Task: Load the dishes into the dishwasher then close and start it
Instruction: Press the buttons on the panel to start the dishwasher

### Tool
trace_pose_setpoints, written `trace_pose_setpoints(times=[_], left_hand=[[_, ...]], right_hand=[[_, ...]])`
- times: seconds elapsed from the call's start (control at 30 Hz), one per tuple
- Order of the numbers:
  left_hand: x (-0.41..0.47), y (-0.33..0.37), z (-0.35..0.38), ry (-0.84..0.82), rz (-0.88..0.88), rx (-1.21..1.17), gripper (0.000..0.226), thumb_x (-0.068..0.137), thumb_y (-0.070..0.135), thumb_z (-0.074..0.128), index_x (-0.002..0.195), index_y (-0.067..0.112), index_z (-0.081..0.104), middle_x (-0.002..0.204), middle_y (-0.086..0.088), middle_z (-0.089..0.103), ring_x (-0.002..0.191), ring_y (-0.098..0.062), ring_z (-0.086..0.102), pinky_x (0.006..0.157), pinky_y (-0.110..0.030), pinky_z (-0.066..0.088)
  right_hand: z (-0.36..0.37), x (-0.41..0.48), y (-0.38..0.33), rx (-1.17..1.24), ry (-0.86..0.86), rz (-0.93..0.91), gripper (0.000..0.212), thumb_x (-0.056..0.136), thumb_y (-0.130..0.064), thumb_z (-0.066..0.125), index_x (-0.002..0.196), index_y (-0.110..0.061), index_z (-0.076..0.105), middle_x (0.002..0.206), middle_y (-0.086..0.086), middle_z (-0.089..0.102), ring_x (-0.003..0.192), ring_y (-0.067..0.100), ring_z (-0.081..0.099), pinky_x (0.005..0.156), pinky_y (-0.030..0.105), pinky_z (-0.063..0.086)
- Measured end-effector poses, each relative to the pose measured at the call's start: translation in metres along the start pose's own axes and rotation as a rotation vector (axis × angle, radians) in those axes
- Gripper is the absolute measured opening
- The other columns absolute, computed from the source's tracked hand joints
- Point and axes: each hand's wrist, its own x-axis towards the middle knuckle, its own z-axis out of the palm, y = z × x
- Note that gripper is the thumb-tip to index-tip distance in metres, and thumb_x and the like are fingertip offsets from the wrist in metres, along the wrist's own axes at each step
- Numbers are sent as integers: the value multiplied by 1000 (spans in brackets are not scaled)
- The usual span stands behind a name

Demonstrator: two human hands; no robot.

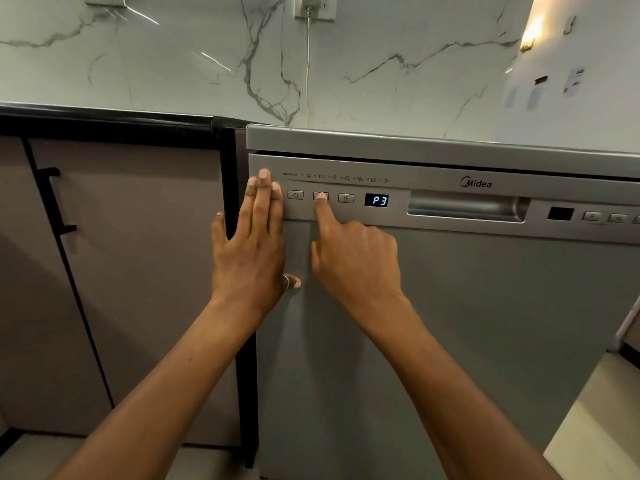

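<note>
The grey dishwasher (450, 323) fills the right half of the view with its door closed. Its control strip carries a power button (295, 195), a second button (316, 195), a clock button (346, 198) and a lit display (376, 200) reading P3. My right hand (353, 258) has its index finger stretched out, the tip resting on the second button, the other fingers curled. My left hand (252, 237) lies flat, fingers together, against the door's left edge, holding nothing. No dishes are visible.
A recessed door handle (465, 206) sits right of the display, with more buttons (604, 217) further right. A mauve cabinet (131, 271) with a black handle (57, 202) stands to the left. A white cord (307, 71) hangs down the marble wall.
</note>
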Motion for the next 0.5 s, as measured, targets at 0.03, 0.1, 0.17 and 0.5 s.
trace_pose_setpoints(times=[0.03,0.1,0.17,0.5], left_hand=[[0,1,-1,-4,0,7,151,65,69,79,156,5,-23,163,-11,-34,153,-25,-24,121,-60,19],[0,2,-3,-7,-3,15,151,66,69,78,155,5,-25,162,-11,-35,153,-26,-23,121,-60,20],[-1,4,-5,-12,-9,22,151,66,68,79,154,4,-25,162,-12,-35,153,-26,-23,121,-59,21],[-2,10,-5,20,-14,17,154,63,63,84,155,-1,-21,164,-18,-27,154,-32,-18,126,-50,15]], right_hand=[[0,0,0,-4,14,-4,62,85,-26,69,144,-15,52,47,-3,45,38,18,28,43,19,6],[-3,0,0,-19,7,-11,63,88,-26,65,148,-15,48,50,-3,43,40,18,30,43,20,7],[-8,0,0,-11,-3,-35,65,95,-25,55,156,-15,32,56,-2,39,45,20,35,43,24,12],[-20,-15,18,152,18,-65,70,94,-26,48,159,-23,22,83,6,68,73,33,67,54,33,37]])
